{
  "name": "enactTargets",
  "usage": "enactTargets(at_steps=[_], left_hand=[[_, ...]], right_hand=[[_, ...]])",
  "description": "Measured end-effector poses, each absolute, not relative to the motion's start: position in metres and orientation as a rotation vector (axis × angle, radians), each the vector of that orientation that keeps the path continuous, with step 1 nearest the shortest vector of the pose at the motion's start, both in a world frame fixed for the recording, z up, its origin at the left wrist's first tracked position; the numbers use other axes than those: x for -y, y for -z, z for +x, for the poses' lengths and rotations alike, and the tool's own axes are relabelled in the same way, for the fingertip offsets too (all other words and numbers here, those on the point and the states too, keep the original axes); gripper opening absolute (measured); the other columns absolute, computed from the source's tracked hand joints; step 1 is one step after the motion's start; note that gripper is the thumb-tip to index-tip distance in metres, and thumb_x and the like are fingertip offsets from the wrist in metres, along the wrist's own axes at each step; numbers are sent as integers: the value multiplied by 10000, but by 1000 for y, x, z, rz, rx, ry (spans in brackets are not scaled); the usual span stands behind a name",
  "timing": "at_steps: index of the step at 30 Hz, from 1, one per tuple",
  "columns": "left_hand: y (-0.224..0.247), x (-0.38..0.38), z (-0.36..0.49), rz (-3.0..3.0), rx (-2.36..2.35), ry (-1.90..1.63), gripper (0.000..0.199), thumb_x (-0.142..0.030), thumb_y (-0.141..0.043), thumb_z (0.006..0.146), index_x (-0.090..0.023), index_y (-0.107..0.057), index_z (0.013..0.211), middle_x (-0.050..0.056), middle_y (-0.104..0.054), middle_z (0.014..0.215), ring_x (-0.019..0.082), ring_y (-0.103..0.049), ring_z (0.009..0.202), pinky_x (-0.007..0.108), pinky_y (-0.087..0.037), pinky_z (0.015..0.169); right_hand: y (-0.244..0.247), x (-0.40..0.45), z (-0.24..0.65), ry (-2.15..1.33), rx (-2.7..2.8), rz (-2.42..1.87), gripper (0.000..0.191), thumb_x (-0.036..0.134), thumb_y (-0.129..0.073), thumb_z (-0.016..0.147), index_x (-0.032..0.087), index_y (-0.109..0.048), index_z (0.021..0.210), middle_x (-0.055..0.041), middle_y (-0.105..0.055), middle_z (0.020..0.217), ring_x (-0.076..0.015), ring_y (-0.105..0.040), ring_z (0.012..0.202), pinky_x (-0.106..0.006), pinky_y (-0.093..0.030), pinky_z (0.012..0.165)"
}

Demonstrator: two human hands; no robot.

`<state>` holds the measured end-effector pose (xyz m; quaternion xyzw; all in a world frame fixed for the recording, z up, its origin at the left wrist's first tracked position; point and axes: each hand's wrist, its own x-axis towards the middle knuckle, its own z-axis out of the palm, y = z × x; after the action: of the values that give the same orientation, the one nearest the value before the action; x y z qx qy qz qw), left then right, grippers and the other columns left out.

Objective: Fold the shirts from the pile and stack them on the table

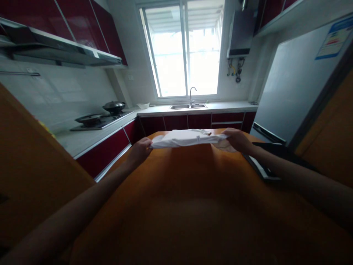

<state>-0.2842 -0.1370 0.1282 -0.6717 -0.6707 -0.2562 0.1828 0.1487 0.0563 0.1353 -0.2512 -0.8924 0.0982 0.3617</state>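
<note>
You have the white cloth [186, 139] up at the far end of the orange worktop [187, 184]. Your left hand [140, 149] has one end and your right hand [236, 139] has the other. The left fingers are pinching a small bit of the edge. The right fingers are closed on the other end too, but you can't see just how each one bends.

Your hands are wide apart, and that seems to be why the near edge makes a long line with only a few folds and a small dip. A pinch at each end looks like a good way to hold something so soft, since the middle has no hand on it and could sag. It also leaves most of the cloth open to see. Some cloth hangs loose under your right hand, maybe because that hand has not caught all of it. You can't tell if the middle touches the wood or is just over it.

Your arms reach far out, so the wood close to you is in plain view. The black thing [271, 154] sits off to the right, by your right arm, out of the cloth's way. The two pans, one [114, 106] behind the other [88, 119], sit on the stove [106, 121], well apart from the cloth.
</note>
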Motion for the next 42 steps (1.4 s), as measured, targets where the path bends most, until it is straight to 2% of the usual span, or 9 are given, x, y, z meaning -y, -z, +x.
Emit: enactTargets(at_steps=[5,11,16,20,25,29,32,36,42], left_hand=[[-61,231,-276,-2125,2236,312,190,-284,-536,870,-224,-677,758,68,-685,885,211,-648,795,290,-470,728],[-88,264,-279,-2767,2508,-322,206,-385,-720,741,-251,-768,889,4,-736,825,215,-668,744,254,-472,652],[-66,211,-256,-2350,2367,354,455,-433,-458,946,-145,-686,1214,150,-694,1225,290,-647,1115,364,-474,978],[-12,183,-239,-2088,2383,307,586,-413,-426,965,-106,-479,1461,201,-368,1581,326,-346,1463,485,-305,1171],[17,205,-244,-2219,2430,83,692,-567,-358,987,-188,-336,1566,154,-198,1651,342,-171,1526,539,-209,1200],[2,193,-263,-2417,2317,139,694,-594,-341,983,-181,-403,1537,134,-331,1612,292,-288,1498,424,-233,1215],[-12,149,-277,-2178,2414,205,633,-478,-316,1007,-98,-438,1499,172,-372,1586,260,-341,1475,365,-244,1209],[-10,86,-287,-1952,2572,142,577,-419,-351,998,-144,-421,1501,181,-341,1598,310,-282,1497,525,-258,1184],[16,27,-303,-1803,2646,155,589,-514,-248,1019,-222,-459,1484,165,-326,1611,363,-254,1499,671,-196,1153]], right_hand=[[-67,22,174,-784,2678,-482,205,255,-553,872,196,-740,811,-78,-697,907,-185,-627,804,-291,-475,766],[-60,44,171,-1474,3000,-417,361,469,-706,829,200,-765,1064,-49,-748,894,-193,-682,816,-271,-530,717],[-24,30,133,-818,2613,-759,413,421,-474,969,160,-702,1192,-142,-713,1139,-258,-690,999,-392,-559,869],[17,43,126,-456,2709,-807,564,423,-461,966,152,-512,1458,-190,-431,1546,-307,-372,1451,-507,-278,1188],[38,76,162,-392,2795,-1018,652,511,-383,988,166,-389,1541,-161,-279,1623,-304,-225,1515,-568,-156,1214],[24,76,166,-413,2747,-1119,554,522,-394,987,205,-572,1404,-158,-443,1545,-326,-367,1452,-572,-241,1183],[0,41,130,-372,2647,-1146,551,428,-345,1005,112,-556,1405,-197,-449,1532,-295,-392,1436,-436,-304,1178],[-14,-17,61,-347,2578,-1343,557,283,-292,1002,65,-423,1498,-172,-341,1604,-248,-288,1491,-384,-218,1216],[18,-85,9,-380,2507,-1552,621,353,-213,1024,31,-303,1548,-213,-212,1640,-324,-134,1531,-603,-82,1203]])
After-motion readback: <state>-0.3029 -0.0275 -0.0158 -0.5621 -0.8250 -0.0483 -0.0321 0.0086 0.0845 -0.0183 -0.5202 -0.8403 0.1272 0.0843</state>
